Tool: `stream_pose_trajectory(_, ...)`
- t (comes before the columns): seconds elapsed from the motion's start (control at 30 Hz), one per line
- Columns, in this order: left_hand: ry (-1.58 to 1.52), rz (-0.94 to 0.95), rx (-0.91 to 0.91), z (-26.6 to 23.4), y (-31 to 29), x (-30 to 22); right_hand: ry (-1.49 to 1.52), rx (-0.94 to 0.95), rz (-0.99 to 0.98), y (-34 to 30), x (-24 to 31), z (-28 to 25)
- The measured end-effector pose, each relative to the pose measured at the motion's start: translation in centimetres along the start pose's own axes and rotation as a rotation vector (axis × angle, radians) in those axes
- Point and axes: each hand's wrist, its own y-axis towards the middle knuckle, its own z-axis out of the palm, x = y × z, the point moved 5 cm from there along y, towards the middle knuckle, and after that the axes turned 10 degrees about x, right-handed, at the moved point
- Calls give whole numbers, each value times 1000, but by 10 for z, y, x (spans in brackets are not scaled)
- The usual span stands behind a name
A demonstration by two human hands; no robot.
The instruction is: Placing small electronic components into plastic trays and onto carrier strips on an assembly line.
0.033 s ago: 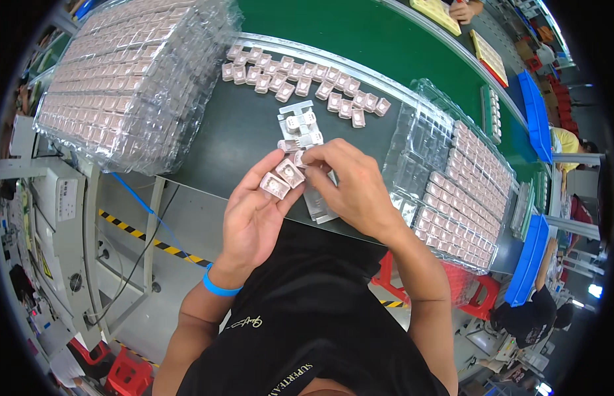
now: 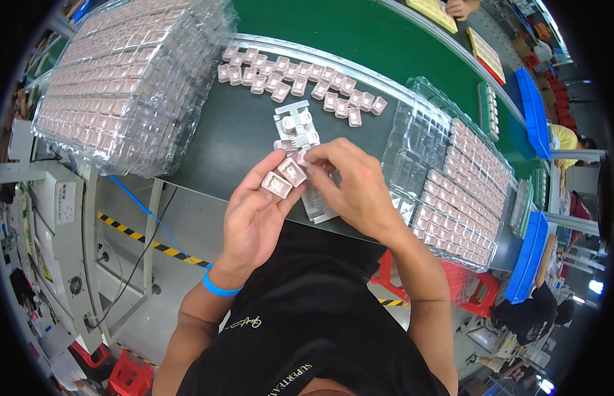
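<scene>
The left hand (image 2: pixel 257 211) is grasping two pink cups (image 2: pixel 277 185) above the bench (image 2: pixel 221 145), probably light, stiff, best held by their sides, while I cannot tell if the right hand (image 2: pixel 353 185) is pinching anything

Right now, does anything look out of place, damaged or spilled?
Nothing looks plainly wrong. The loose pink pieces on the dark worktop sit at uneven angles, unlike the neat rows in the clear tray at right; no spill or breakage shows.

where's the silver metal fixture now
In the head view, the silver metal fixture lies near centre on the dark tabletop, partly hidden by the left hand and right hand, below the loose pale-pink square cups.
</scene>
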Motion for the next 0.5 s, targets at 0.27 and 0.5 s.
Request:
stream_pose_trajectory(0.27,47,-54,116,23,11,31,-205,-106,15,-25,0,-15)
stream_pose_trajectory(0.5,56,-96,54,23,11,42,-174,-16,107,-34,5,-19)
